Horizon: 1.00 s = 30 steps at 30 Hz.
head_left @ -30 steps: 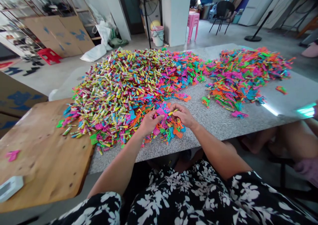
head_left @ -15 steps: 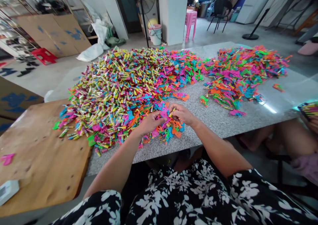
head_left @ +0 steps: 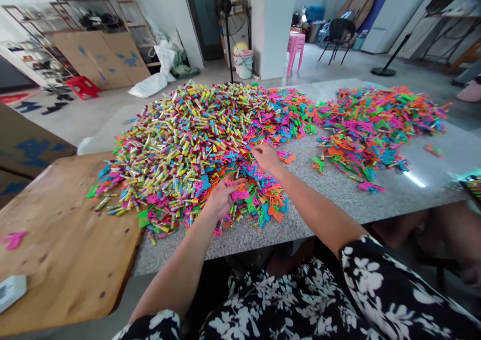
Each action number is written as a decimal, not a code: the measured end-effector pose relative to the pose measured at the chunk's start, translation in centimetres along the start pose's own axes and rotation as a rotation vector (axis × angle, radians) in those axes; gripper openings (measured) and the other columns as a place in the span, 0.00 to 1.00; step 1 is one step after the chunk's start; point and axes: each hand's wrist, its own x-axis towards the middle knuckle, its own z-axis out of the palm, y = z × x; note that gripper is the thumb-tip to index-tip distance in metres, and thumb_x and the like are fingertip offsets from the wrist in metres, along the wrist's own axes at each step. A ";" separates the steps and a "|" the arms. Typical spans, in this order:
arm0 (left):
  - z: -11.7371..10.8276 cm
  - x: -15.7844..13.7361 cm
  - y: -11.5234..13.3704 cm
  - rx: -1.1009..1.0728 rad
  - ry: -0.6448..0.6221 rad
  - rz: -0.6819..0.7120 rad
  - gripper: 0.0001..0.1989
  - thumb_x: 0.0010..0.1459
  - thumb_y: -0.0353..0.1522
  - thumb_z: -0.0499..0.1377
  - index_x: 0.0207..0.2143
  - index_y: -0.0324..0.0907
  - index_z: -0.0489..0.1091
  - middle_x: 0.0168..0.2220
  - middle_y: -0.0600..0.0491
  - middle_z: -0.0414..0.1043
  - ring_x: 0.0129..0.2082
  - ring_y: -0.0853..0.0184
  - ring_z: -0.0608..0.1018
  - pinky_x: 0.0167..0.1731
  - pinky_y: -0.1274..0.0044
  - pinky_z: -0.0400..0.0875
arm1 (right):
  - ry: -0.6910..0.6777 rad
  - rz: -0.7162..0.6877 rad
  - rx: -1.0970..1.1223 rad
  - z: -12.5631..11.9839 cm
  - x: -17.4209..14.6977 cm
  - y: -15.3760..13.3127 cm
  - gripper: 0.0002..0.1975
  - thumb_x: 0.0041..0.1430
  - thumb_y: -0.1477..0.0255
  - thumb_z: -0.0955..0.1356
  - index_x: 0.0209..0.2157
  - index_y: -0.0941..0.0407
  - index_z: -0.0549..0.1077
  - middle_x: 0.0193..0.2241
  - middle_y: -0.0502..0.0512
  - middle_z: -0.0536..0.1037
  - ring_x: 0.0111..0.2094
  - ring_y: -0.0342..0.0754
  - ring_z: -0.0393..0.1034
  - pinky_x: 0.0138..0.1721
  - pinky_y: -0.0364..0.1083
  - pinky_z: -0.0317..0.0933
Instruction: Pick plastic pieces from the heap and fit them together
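Note:
A large heap of small yellow, red and blue tubes (head_left: 180, 129) covers the left part of the stone table. Flat plastic pieces in pink, orange, green and blue (head_left: 263, 200) lie along its front and right edge. Low over these pieces is my left hand (head_left: 221, 199), with its thumb and fingers closed about a pink plastic piece (head_left: 240, 195). My right hand (head_left: 266, 157) reaches farther out, to the heap's right edge. Its fingers are bent together among the tubes and pieces; what they grip is too small to make out.
A second heap of coloured plastic pieces (head_left: 376, 124) lies on the right of the stone table (head_left: 315, 200). To the left stands a wooden board (head_left: 75, 240) with a white device (head_left: 12, 292) on it. Another person's legs (head_left: 424, 220) show at the right edge.
My hands were together with a pink piece and a yellow tube. They have parted: the left drew back to the left, the right moved outward to the heap. The view tilted up slightly.

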 end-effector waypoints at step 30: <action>4.1 1.5 -0.7 -0.146 -0.019 0.290 0.18 0.58 0.42 0.71 0.45 0.40 0.79 0.42 0.45 0.84 0.43 0.59 0.85 0.39 0.70 0.80 | -0.074 0.187 0.832 3.7 -14.9 -2.1 0.18 0.55 0.56 0.74 0.40 0.52 0.73 0.32 0.49 0.82 0.22 0.43 0.71 0.21 0.43 0.63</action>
